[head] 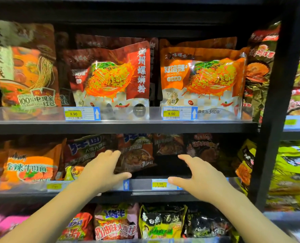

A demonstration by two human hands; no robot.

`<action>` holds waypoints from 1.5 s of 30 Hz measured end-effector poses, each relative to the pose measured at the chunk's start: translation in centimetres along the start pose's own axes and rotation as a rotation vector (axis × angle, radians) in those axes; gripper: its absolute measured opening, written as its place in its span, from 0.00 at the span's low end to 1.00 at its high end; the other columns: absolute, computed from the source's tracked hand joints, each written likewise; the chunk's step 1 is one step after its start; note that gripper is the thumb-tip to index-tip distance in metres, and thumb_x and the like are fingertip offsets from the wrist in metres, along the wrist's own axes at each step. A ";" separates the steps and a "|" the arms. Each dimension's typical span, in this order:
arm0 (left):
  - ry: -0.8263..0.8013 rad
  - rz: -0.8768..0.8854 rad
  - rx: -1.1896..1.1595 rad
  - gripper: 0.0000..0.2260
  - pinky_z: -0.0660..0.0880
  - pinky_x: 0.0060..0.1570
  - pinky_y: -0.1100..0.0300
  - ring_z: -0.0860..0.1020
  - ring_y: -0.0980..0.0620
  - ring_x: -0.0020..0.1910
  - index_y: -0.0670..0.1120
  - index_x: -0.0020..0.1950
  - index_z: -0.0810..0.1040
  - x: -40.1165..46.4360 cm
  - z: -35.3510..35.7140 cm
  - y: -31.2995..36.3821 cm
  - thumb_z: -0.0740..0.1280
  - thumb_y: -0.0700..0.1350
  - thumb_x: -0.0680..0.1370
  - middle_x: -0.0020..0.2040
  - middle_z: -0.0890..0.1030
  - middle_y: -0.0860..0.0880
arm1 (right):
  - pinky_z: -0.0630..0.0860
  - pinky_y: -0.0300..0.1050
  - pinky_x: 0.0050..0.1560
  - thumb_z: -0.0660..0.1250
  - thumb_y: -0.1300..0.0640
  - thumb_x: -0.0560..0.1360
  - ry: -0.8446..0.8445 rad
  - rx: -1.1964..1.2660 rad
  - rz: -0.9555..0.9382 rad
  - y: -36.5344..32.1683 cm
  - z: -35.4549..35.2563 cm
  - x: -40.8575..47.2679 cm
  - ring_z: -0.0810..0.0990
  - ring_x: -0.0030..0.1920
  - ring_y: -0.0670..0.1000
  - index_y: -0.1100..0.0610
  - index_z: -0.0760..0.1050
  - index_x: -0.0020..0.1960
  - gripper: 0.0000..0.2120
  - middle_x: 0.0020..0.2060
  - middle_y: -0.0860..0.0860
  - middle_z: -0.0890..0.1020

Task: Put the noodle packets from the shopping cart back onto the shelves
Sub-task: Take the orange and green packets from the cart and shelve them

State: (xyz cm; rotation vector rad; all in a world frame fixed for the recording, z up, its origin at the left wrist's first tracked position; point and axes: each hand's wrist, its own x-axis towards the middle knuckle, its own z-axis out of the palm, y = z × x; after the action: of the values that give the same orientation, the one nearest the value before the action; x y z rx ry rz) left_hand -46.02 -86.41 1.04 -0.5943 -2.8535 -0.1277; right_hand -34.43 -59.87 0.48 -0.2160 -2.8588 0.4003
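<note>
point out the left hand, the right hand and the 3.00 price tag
left hand [102, 170]: head view, back of the hand
right hand [197, 178]: head view, back of the hand
3.00 price tag [159, 184]: head view, its yellow part

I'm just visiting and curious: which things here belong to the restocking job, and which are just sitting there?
Part of the job:
left hand, open
right hand, open
dark packet by the left hand's fingers
middle shelf

Just there:
orange packets above
price tags
bottom-row packets
</note>
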 end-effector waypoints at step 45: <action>-0.326 0.877 -0.023 0.46 0.70 0.70 0.48 0.64 0.48 0.77 0.57 0.82 0.54 -11.0 2.8 48.4 0.64 0.76 0.70 0.80 0.62 0.53 | 0.71 0.57 0.67 0.64 0.26 0.72 -0.014 -0.209 0.878 30.2 -14.4 -34.2 0.67 0.75 0.58 0.40 0.52 0.81 0.44 0.78 0.54 0.65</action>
State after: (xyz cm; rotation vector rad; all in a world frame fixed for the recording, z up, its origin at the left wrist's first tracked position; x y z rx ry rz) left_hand -17.25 -45.99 -2.34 -1.9290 -2.5699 0.0947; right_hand 5.53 -33.69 -2.34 -1.5142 -2.6537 0.2369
